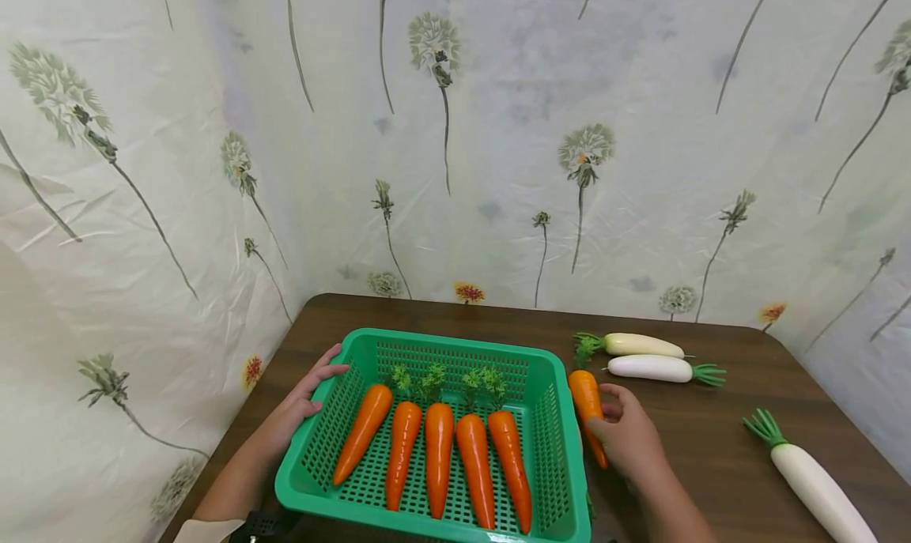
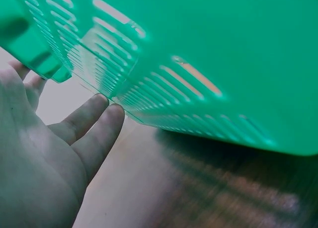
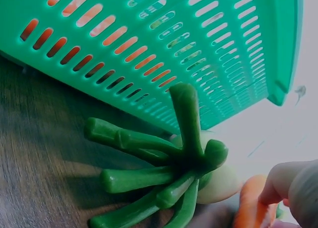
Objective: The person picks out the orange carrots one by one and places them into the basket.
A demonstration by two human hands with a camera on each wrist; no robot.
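Note:
My right hand [image 1: 629, 432] grips an orange carrot [image 1: 585, 397] with a green leafy top, just outside the right wall of a green plastic basket [image 1: 455, 341]. In the right wrist view, that carrot [image 3: 249, 200] shows beside my fingers. Several carrots [image 1: 439, 456] lie side by side in the basket, leafy tops toward the back. My left hand [image 1: 302, 397] rests on the basket's left rim, its fingers laid over the edge. The left wrist view shows straight fingers [image 2: 97, 133] against the slotted wall.
Thick green stalks [image 3: 184, 158] of a pale radish stand close outside the basket's right wall. Two white radishes [image 1: 644, 345] lie at the back right of the brown table [image 1: 719, 424]; another radish [image 1: 818, 488] lies near the right edge. A flowered curtain [image 1: 498, 171] hangs behind.

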